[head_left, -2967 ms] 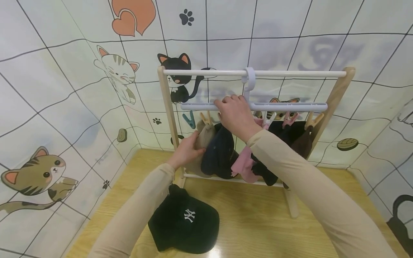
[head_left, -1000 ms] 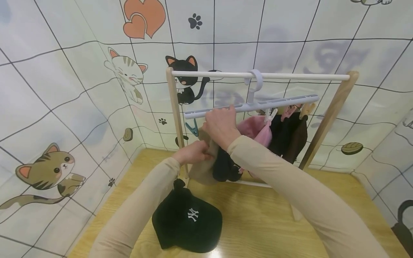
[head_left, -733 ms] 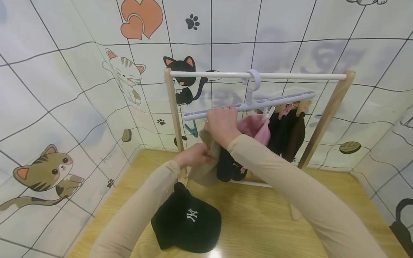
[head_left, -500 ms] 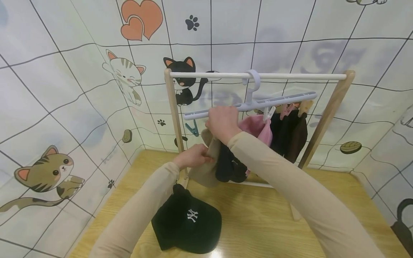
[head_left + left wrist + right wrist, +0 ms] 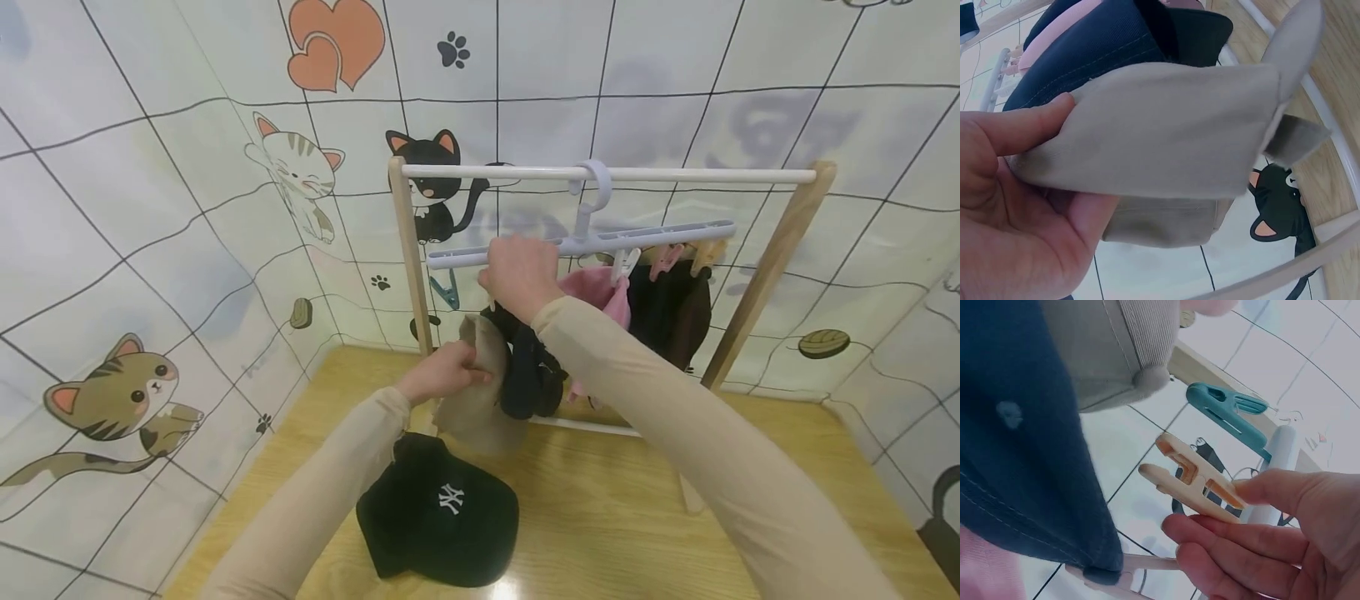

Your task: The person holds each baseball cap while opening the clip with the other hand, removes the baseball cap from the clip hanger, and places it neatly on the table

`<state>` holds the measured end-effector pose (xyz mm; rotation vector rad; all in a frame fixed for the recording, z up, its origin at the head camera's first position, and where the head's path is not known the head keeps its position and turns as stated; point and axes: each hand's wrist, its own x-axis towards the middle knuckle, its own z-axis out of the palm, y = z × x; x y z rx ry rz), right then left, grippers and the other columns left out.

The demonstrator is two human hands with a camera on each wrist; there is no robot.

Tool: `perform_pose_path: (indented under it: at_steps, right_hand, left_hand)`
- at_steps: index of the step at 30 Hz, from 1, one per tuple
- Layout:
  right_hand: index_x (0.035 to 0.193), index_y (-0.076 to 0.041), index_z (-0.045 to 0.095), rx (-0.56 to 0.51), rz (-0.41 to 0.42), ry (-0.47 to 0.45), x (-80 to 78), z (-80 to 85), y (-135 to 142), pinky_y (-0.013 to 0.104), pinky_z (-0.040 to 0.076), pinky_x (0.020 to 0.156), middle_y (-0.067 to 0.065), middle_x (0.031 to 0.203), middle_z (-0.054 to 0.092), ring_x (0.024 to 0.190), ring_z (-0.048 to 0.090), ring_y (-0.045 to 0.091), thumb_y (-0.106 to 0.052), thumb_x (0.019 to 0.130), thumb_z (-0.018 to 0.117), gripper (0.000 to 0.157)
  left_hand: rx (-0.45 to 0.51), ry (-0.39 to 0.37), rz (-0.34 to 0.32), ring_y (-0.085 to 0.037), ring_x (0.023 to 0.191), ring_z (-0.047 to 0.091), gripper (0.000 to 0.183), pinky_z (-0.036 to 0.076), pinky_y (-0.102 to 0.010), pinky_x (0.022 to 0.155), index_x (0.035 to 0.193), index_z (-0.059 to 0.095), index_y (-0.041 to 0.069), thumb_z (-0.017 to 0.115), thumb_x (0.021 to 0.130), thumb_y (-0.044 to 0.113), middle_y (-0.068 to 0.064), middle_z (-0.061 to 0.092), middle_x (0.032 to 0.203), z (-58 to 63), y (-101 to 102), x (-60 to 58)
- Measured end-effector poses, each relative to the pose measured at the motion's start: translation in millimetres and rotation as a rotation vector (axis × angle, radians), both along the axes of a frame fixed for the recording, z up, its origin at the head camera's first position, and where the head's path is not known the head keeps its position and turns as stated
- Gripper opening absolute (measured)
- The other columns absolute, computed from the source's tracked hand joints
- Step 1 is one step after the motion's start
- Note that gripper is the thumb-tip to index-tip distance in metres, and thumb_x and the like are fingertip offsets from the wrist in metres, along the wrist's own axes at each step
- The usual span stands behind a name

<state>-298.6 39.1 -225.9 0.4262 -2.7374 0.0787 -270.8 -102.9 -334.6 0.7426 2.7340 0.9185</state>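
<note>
Beige cloth cap (image 5: 1166, 131), our left hand (image 5: 442, 370) pinching; peach plastic clothespin (image 5: 1185, 491), right hand (image 5: 521, 273) pinching; wood-grain tabletop (image 5: 600, 500) below fingers, cat-print wall (image 5: 547, 50) behind.

Cat-print walls (image 5: 555, 125) and a clothes rack (image 5: 510, 172) suggest a home.

Cap, dark green (image 5: 435, 529): interlocking white "NY" monogram (image 5: 451, 499) on the front, legible in the head view. Cap, navy (image 5: 1041, 450): small pale mark (image 5: 1009, 414), seen in the right wrist view, too blurred to read or identify as lettering.
</note>
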Motion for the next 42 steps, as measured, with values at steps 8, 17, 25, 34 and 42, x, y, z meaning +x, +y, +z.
perform_pose_path:
  at_steps: [8,17,25,34,42]
  right_hand:
    - [0.055,-0.014,0.054,0.048,0.012,0.049,4.3,5.7,-6,0.034,0.033,0.054,-0.002,0.051,0.042,0.049,0.046,0.020,-0.042,0.087,0.061,0.043]
    - [0.056,-0.012,0.051,0.060,0.032,0.131,6.1,3.3,-9,0.050,0.034,0.082,0.002,0.052,0.046,0.055,0.050,0.025,-0.046,0.088,0.051,0.046]
    - [0.064,-0.007,0.052,-0.074,0.216,0.156,1.0,7.2,3,0.036,0.040,0.057,0.002,0.055,0.043,0.059,0.048,0.023,-0.047,0.091,0.060,0.049]
    - [0.113,-0.002,0.057,-0.356,0.325,0.068,-5.6,10.9,26,0.040,0.041,0.083,0.015,0.105,0.050,0.099,0.046,0.031,-0.019,0.094,0.064,0.026]
    - [0.121,-0.004,0.061,-0.243,0.388,0.077,-14.0,6.0,34,0.045,0.041,0.091,0.020,0.112,0.059,0.101,0.053,0.037,-0.001,0.091,0.056,0.030]
  left_hand:
    - [0.060,0.033,-0.017,-0.008,0.049,0.023,0.050,0.023,-0.023,0.050,0.054,0.032,0.013,0.068,0.089,0.010,0.007,0.024,0.055,5.4,-12,14.8]
    - [0.077,0.026,-0.044,-0.007,0.048,0.019,0.053,0.021,-0.023,0.048,0.054,0.029,0.014,0.069,0.088,0.010,0.008,0.022,0.054,6.3,-23,37.9]
    - [0.085,-0.008,-0.075,-0.007,0.049,0.022,0.051,0.023,-0.023,0.049,0.054,0.032,0.013,0.068,0.090,0.011,0.008,0.023,0.056,1.0,-31,53.4]
    - [0.117,-0.105,-0.158,-0.004,0.051,0.021,0.052,0.023,-0.021,0.050,0.052,0.031,0.016,0.067,0.090,0.009,0.011,0.024,0.058,-23.6,-37,62.4]
    - [0.209,-0.174,-0.213,-0.004,0.053,0.025,0.044,0.026,-0.021,0.052,0.056,0.040,0.009,0.068,0.089,0.008,0.011,0.029,0.059,-52.6,-40,66.9]
